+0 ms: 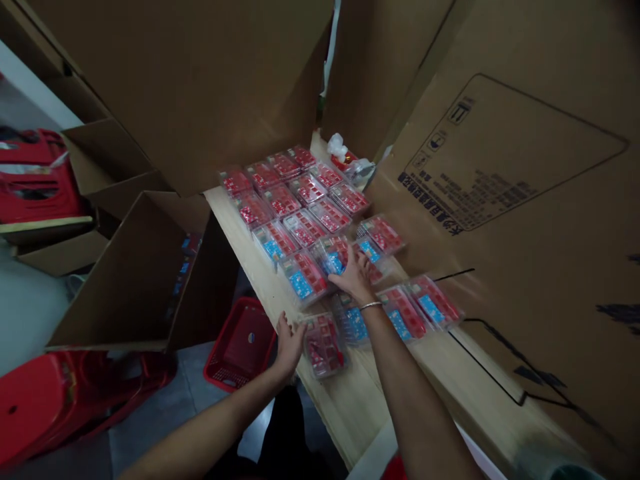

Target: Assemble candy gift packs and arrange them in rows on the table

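Note:
Several clear plastic packs with red and blue contents lie in rows on a light wooden table (345, 407). My left hand (289, 343) rests with fingers stretched against the left side of the nearest pack (324, 345) at the table's edge. My right hand (354, 273), a thin bangle on its wrist, lies flat with spread fingers on a pack (333, 255) in the middle of the rows. Another pack with a blue label (303, 277) sits just left of that hand. Neither hand has lifted anything.
Big cardboard sheets wall in the table at the back and right (500, 167). An open cardboard box (145, 280) stands to the left. A red basket (240, 347) sits on the floor below the table edge, red plastic stools (55, 400) further left. Crumpled plastic (350, 160) lies at the far end.

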Motion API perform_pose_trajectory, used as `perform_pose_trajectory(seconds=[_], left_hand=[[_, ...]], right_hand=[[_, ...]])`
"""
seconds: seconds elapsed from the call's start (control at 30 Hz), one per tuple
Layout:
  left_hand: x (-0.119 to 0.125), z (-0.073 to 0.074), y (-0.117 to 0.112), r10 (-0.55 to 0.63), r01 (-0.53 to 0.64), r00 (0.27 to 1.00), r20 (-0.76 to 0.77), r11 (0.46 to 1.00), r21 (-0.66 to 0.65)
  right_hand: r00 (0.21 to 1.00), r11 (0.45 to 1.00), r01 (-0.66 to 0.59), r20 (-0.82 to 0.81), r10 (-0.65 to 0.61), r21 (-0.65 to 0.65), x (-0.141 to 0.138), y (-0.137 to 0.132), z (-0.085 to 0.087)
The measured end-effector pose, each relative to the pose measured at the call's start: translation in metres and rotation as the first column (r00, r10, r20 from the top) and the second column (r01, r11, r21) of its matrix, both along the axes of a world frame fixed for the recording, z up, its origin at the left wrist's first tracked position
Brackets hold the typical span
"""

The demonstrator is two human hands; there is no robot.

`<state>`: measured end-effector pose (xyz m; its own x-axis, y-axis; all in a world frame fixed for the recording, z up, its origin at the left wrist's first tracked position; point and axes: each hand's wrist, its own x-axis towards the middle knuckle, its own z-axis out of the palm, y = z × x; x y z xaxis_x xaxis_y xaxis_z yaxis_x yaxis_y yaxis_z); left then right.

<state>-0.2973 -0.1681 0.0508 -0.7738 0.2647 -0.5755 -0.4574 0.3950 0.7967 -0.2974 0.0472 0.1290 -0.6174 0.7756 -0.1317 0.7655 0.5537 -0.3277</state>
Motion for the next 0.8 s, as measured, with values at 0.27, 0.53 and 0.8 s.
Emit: perform_pose_trajectory(seconds=[0.27,0.53,0.8], left_hand=[[-0.044,0.025,0.033,-0.064,0.077,0.975,-0.212,0.996,0.053],[-0.057,0.023,0.017,-0.082,0.080,0.997,0.017,0.992,0.094],[-0.007,-0.001,-0.043,-0.139,0.119,0.971,0.194,0.987,0.111]], right_hand=[[0.998,0.997,-0.058,0.006,0.058,0.044,0.012,-0.006,0.001],[0.994,0.983,-0.039,-0.097,0.057,0.182,0.083,-0.077,0.011],[0.995,0.995,-0.068,0.079,0.063,0.067,0.132,-0.189,-0.037]])
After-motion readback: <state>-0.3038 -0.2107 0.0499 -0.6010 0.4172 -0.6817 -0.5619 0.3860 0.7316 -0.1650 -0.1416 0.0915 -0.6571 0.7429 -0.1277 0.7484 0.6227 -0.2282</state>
